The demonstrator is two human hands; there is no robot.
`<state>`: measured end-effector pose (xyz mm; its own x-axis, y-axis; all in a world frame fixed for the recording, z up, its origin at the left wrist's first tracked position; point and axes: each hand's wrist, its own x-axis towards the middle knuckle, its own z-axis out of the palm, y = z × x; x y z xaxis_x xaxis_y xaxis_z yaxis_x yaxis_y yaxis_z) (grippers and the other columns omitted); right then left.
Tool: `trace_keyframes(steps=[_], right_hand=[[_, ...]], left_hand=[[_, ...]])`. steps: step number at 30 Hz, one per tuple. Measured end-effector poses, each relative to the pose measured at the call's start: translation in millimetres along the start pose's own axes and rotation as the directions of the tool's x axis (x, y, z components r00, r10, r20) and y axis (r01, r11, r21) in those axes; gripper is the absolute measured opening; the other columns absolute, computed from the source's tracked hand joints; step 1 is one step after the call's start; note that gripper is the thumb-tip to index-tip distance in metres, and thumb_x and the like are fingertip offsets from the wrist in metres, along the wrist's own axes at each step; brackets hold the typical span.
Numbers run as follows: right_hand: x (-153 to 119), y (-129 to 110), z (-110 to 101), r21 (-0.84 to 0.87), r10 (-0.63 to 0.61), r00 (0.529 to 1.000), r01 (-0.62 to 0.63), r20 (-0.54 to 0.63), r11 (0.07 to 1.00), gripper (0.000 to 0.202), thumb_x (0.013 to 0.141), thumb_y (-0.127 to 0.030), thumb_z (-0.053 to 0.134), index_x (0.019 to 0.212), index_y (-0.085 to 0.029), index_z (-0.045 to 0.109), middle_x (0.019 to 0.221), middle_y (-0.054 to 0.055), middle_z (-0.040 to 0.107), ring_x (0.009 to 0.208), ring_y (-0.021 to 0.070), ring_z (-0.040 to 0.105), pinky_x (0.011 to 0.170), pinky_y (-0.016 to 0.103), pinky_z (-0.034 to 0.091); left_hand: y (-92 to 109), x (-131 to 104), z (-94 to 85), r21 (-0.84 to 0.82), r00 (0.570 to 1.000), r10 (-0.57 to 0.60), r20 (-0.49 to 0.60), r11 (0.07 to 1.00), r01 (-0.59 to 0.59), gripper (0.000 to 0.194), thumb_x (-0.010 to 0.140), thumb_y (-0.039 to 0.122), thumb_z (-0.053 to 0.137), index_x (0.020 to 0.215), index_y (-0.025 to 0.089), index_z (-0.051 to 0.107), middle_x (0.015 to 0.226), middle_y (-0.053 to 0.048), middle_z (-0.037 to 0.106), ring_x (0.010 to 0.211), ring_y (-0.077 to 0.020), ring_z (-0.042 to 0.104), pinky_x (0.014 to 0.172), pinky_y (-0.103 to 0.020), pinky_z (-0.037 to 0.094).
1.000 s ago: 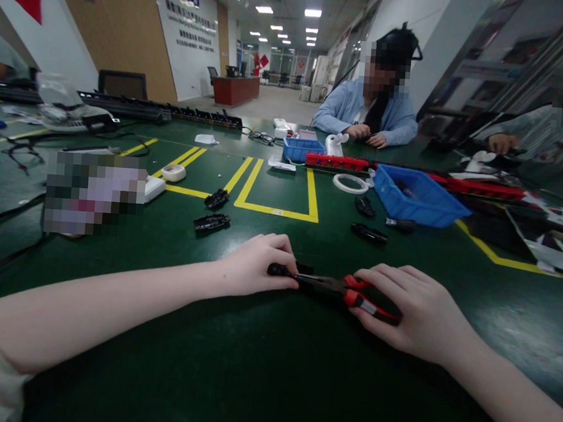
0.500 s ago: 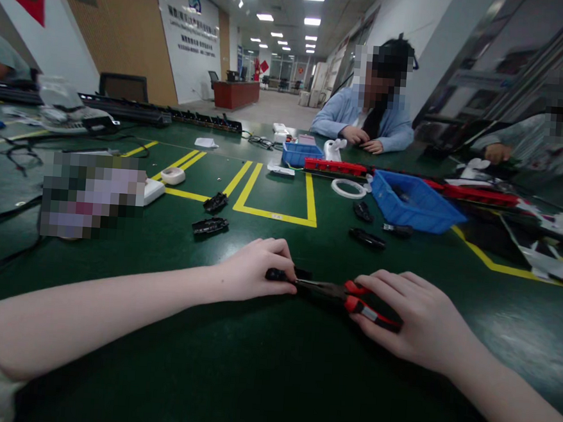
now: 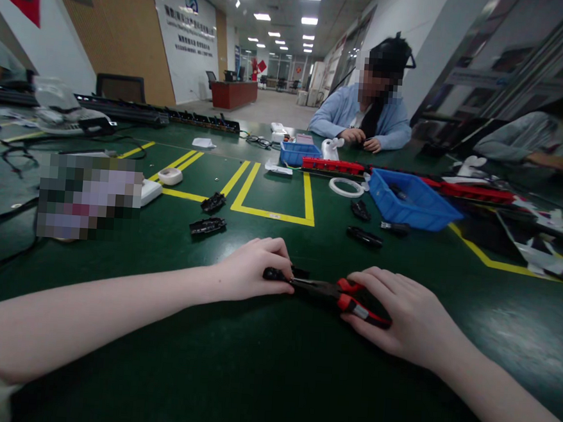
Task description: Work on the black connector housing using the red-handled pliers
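Between the thumb and fingers of my left hand (image 3: 261, 266) is a small black plastic part (image 3: 274, 274), mostly covered by the fingers. My right hand (image 3: 402, 316) is closed around the red-and-black handles of long-nose pliers (image 3: 338, 292). The pliers' jaws point left and their tips meet the black part at my left fingertips. Whether the tips grip anything cannot be made out. Two black plastic pieces (image 3: 208, 226) lie beyond my left hand. Several more, including a long black piece (image 3: 364, 237), lie beyond my right hand.
A blue bin (image 3: 414, 207) stands at the right, near a white ring (image 3: 345, 188) and a red strip (image 3: 333, 166). Yellow tape (image 3: 274, 215) marks the green table. A white roll (image 3: 170, 177) lies at left. Across the table sits a person in a blue jacket (image 3: 389, 119).
The view has shifted slightly, and the pliers and right hand sit a little further left. Both hands keep their holds. The person at far right has moved their hands.
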<state>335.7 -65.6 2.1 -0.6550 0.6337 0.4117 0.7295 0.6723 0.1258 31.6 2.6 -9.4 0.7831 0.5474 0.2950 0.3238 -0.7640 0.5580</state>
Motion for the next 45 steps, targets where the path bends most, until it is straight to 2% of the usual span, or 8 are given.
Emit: trace_keyframes(steps=[5, 12, 20, 29, 36, 41, 45], right_hand=[[0.5, 0.5, 1.7, 0.003, 0.000, 1.000, 0.000, -0.024, 1.000, 0.038, 0.090, -0.041, 0.063, 0.117, -0.014, 0.059, 0.104, 0.013, 0.069, 0.084, 0.0227, 0.069, 0.071, 0.034, 0.057], [0.0, 4.5, -1.3, -0.120, -0.057, 0.994, 0.046, -0.091, 0.992, 0.040, 0.093, -0.035, 0.060, 0.123, -0.010, 0.058, 0.109, 0.017, 0.069, 0.095, 0.0281, 0.067, 0.079, 0.041, 0.056], [2.8, -1.4, -0.5, -0.131, -0.062, 0.996, 0.054, -0.059, 0.990, 0.035, 0.096, -0.032, 0.053, 0.124, -0.010, 0.057, 0.111, 0.017, 0.070, 0.097, 0.0273, 0.066, 0.079, 0.040, 0.056], [1.3, -2.9, 2.2, -0.067, -0.057, 0.995, 0.051, -0.086, 0.996, 0.036, 0.092, -0.038, 0.062, 0.118, -0.013, 0.061, 0.105, 0.015, 0.072, 0.092, 0.0259, 0.068, 0.076, 0.038, 0.056], [3.6, -5.8, 0.3, -0.038, -0.048, 0.992, 0.044, -0.120, 0.998, 0.033, 0.090, -0.040, 0.065, 0.113, -0.016, 0.064, 0.099, 0.012, 0.074, 0.090, 0.0279, 0.069, 0.077, 0.042, 0.054], [4.0, -8.0, 1.3, -0.022, -0.037, 0.996, 0.036, -0.081, 0.999, 0.031, 0.090, -0.042, 0.065, 0.108, -0.016, 0.063, 0.096, 0.012, 0.073, 0.087, 0.0269, 0.069, 0.076, 0.041, 0.056], [4.1, -9.2, 1.0, 0.014, -0.017, 0.999, 0.017, -0.050, 1.000, 0.030, 0.093, -0.041, 0.061, 0.109, -0.016, 0.060, 0.096, 0.012, 0.072, 0.081, 0.0228, 0.069, 0.069, 0.036, 0.057]], left_hand=[[-1.2, 0.1, 0.7, -0.010, 1.000, 0.005, -0.004, 1.000, -0.005, 0.009, 0.090, 0.027, 0.075, 0.092, 0.018, 0.074, 0.103, -0.004, 0.060, 0.093, -0.0191, 0.059, 0.082, -0.033, 0.047], [-1.1, -0.2, 0.7, -0.006, 1.000, 0.007, -0.008, 1.000, -0.007, 0.009, 0.091, 0.027, 0.074, 0.096, 0.019, 0.074, 0.103, -0.004, 0.060, 0.094, -0.0194, 0.059, 0.082, -0.034, 0.047], [-1.2, -0.3, 0.9, -0.006, 1.000, 0.014, -0.016, 1.000, -0.014, 0.009, 0.091, 0.027, 0.074, 0.094, 0.018, 0.074, 0.101, -0.004, 0.060, 0.093, -0.0192, 0.059, 0.082, -0.034, 0.047], [-0.7, -0.1, 1.0, -0.014, 0.999, 0.033, -0.001, 0.999, -0.033, 0.010, 0.091, 0.027, 0.073, 0.092, 0.018, 0.074, 0.100, -0.004, 0.060, 0.093, -0.0189, 0.059, 0.082, -0.033, 0.047], [0.0, -0.2, 0.6, 0.016, 0.998, 0.054, 0.013, 0.998, -0.054, 0.011, 0.091, 0.029, 0.073, 0.093, 0.018, 0.074, 0.102, -0.005, 0.061, 0.095, -0.0208, 0.060, 0.081, -0.033, 0.047], [1.4, -0.1, 0.3, 0.025, 0.998, 0.051, 0.019, 0.998, -0.052, 0.010, 0.091, 0.028, 0.073, 0.092, 0.018, 0.073, 0.103, -0.005, 0.061, 0.096, -0.0210, 0.060, 0.082, -0.034, 0.046], [2.1, 0.0, 0.1, 0.028, 0.999, 0.048, 0.023, 0.998, -0.048, 0.010, 0.091, 0.028, 0.072, 0.090, 0.017, 0.072, 0.102, -0.005, 0.061, 0.094, -0.0201, 0.060, 0.082, -0.033, 0.046]])
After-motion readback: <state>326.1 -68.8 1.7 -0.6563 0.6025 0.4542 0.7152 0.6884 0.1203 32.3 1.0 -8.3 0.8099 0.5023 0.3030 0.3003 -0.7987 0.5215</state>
